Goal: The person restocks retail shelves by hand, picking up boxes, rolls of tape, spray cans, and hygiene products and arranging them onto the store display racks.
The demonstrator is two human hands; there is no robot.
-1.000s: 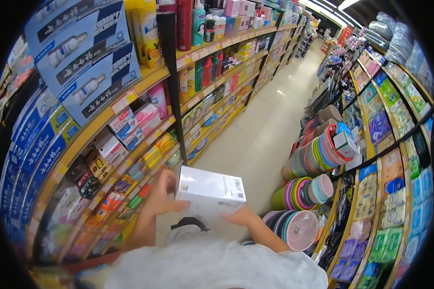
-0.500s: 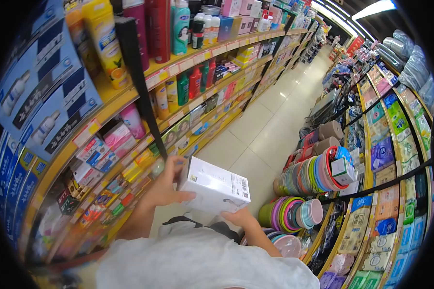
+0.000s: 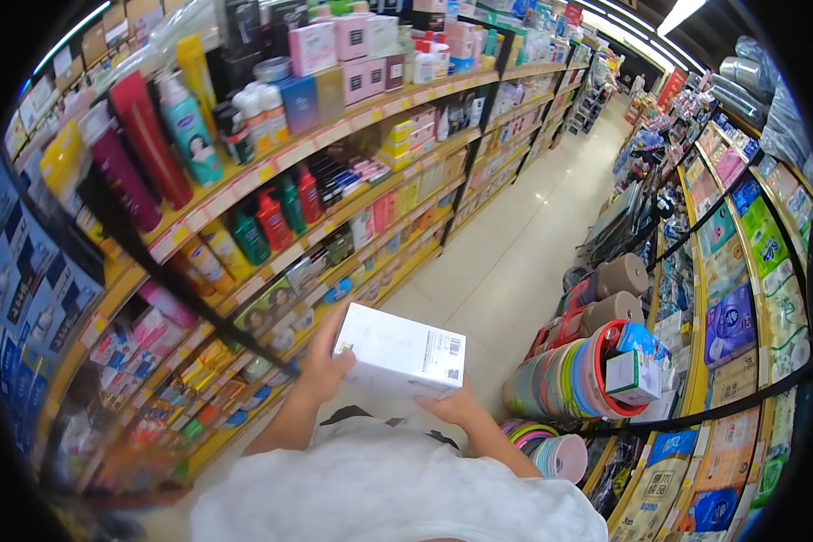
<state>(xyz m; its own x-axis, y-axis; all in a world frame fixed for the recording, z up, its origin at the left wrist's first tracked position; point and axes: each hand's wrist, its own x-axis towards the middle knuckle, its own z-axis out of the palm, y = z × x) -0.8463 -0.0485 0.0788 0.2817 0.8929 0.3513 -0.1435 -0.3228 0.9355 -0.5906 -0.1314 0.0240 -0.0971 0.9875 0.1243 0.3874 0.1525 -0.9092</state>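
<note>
A white box [image 3: 393, 350] with a barcode and small print near its right end is held in front of my body, over the aisle floor. Around its left end my left hand [image 3: 321, 361] is wrapped, with the thumb on the near side. My right hand [image 3: 452, 406] grips the lower right corner from below, and part of its fingers is hidden by the box. Both hands hold the one box between them.
Shelves of bottles and boxes [image 3: 352, 117] run along the left. On the right stand stacked colourful basins [image 3: 574, 370], a small white-green box [image 3: 632, 378] on top, and shelves of packaged tissue [image 3: 730, 316]. A tiled aisle [image 3: 488, 262] stretches ahead.
The view has moved forward along the aisle, so the left shelves and the basins shift nearer. The box stays in both hands and is turned slightly, with my left thumb lower on it.
</note>
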